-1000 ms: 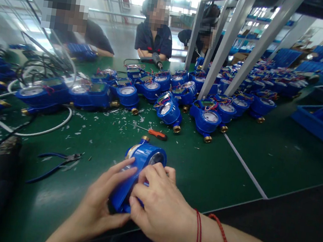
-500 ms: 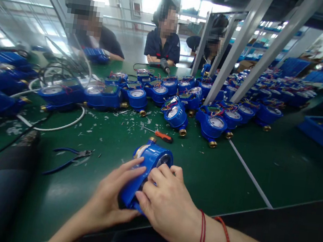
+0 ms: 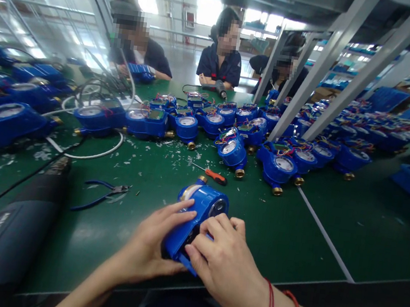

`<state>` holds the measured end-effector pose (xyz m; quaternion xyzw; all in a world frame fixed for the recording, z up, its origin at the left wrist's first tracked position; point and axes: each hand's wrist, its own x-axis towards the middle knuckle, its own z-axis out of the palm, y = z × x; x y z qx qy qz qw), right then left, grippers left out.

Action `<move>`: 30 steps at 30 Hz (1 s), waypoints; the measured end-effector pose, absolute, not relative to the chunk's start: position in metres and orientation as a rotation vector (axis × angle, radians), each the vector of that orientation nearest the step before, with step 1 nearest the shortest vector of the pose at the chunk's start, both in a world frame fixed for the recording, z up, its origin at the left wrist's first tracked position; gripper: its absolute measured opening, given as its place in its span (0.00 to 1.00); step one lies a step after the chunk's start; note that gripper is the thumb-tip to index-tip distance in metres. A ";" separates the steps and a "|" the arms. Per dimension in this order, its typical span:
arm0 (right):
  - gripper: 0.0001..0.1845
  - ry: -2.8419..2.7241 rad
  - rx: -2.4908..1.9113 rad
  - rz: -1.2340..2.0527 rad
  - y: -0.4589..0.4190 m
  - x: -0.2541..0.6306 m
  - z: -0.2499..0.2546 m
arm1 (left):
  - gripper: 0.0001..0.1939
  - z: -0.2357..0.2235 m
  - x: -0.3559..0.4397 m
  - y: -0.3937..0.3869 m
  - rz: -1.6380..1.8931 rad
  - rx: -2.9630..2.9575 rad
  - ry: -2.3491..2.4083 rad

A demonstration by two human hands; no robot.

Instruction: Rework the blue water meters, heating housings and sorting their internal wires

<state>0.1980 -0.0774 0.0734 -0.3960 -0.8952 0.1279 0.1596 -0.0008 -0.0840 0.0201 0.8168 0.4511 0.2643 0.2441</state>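
A blue water meter (image 3: pixel 200 204) lies tipped on its side near the front edge of the bench, its round dial window turned to the right and a brass threaded end at the far side. My left hand (image 3: pixel 156 240) grips it from the left, fingers over the casing and thumb at the near end. Bent over the meter's open compartment is my right hand (image 3: pixel 224 251), thumb and fingers pinched together. What those fingertips hold, if anything, is hidden. Beyond the meter lies an orange and black screwdriver (image 3: pixel 216 176).
Blue-handled cutting pliers (image 3: pixel 103 193) and a dark heat gun (image 3: pixel 17 229) with a cord lie left. Several water meters (image 3: pixel 231 149) with exposed wires line the bench behind, among plastic scraps. Grey posts (image 3: pixel 314 72) rise at right; three people sit across.
The whole view has swung slightly left, so things appear further right. Both hands stay on the meter, the right fingers shifting only slightly at its compartment.
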 end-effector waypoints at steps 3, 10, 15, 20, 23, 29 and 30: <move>0.10 -2.519 -1.147 0.366 -0.082 0.199 0.071 | 0.38 0.020 -0.001 -0.084 0.699 2.288 1.240; 0.08 -2.579 -1.220 0.273 -0.081 0.196 0.078 | 0.37 0.023 0.002 -0.084 0.656 2.374 1.275; 0.07 -2.779 -1.316 0.325 -0.071 0.192 0.102 | 0.38 0.026 0.007 -0.084 0.654 2.414 1.283; 0.08 -2.851 -1.246 0.372 -0.061 0.191 0.111 | 0.38 0.022 0.006 -0.082 0.656 2.417 1.286; 0.07 -2.807 -1.200 0.356 -0.054 0.195 0.113 | 0.38 0.019 0.002 -0.082 0.673 2.373 1.295; 0.31 -2.553 -1.263 0.441 -0.069 0.205 0.097 | 0.38 0.017 -0.003 -0.081 0.673 2.428 1.313; 0.38 -2.513 -1.293 0.435 -0.075 0.204 0.091 | 0.39 0.016 -0.003 -0.081 0.678 2.449 1.320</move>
